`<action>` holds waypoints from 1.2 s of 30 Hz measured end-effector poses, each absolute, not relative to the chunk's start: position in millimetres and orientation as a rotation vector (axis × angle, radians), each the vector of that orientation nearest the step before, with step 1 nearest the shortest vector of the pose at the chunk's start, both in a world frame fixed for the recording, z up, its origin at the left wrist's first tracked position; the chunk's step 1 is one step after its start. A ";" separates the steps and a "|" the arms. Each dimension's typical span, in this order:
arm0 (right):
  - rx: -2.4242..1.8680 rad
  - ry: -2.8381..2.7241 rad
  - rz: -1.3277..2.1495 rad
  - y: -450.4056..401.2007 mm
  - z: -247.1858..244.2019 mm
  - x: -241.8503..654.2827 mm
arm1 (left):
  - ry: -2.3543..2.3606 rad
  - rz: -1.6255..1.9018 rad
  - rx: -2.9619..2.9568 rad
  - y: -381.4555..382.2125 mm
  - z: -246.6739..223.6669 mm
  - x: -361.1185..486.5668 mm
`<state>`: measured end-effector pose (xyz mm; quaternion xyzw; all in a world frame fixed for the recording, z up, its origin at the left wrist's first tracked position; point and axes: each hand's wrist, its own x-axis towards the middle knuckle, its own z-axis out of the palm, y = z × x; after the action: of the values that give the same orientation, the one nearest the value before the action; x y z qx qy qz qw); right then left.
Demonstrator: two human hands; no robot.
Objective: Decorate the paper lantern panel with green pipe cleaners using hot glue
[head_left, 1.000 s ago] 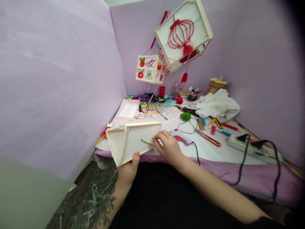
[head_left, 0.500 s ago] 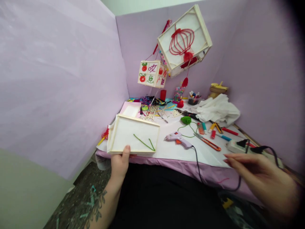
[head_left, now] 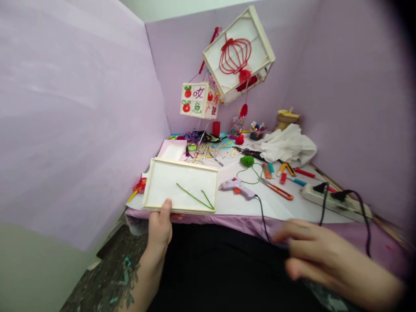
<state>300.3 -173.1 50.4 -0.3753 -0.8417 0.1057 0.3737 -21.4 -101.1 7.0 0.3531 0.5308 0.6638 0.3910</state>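
My left hand (head_left: 160,223) grips the lower edge of a white paper panel in a pale wooden frame (head_left: 162,182), thumb on the front face. A thin green strand (head_left: 195,197) lies bent into a pointed angle on the paper. Low on the right, my right hand (head_left: 315,255) is in front of the table edge, blurred by motion. Its thumb and forefinger are apart, with nothing visible between them. A lilac glue gun (head_left: 238,186) lies on the table to the right of the frame, and orange-handled scissors (head_left: 276,189) lie beyond it.
A ball of green yarn (head_left: 247,161), several markers (head_left: 304,172) and a power strip (head_left: 334,201) lie on the table. Crumpled white cloth (head_left: 287,145) sits at the back right. Decorated box lanterns (head_left: 238,54) hang overhead. Purple partitions (head_left: 81,108) enclose the table; the glue gun's cord crosses the front edge.
My right hand has moved left and down, and its pinched thumb and forefinger have come apart. The view has shifted slightly right. My left hand still holds the framed panel.
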 end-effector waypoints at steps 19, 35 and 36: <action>-1.188 -2.119 -0.063 -87.4 11.0 175.8 | 1.320 1.566 1.031 -111.0 -14.1 -25.6; -0.685 -1.665 1.261 -84.7 31.0 189.5 | 1.308 1.588 1.013 -109.1 -18.8 -27.5; -0.726 -1.757 1.245 -87.3 33.4 194.4 | 1.309 1.588 1.016 -109.3 -18.5 -28.4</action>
<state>194.4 -87.3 33.4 -0.2898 -0.7014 0.4969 0.4210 -28.4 -109.3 -18.5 0.4035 0.5199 0.6310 0.4107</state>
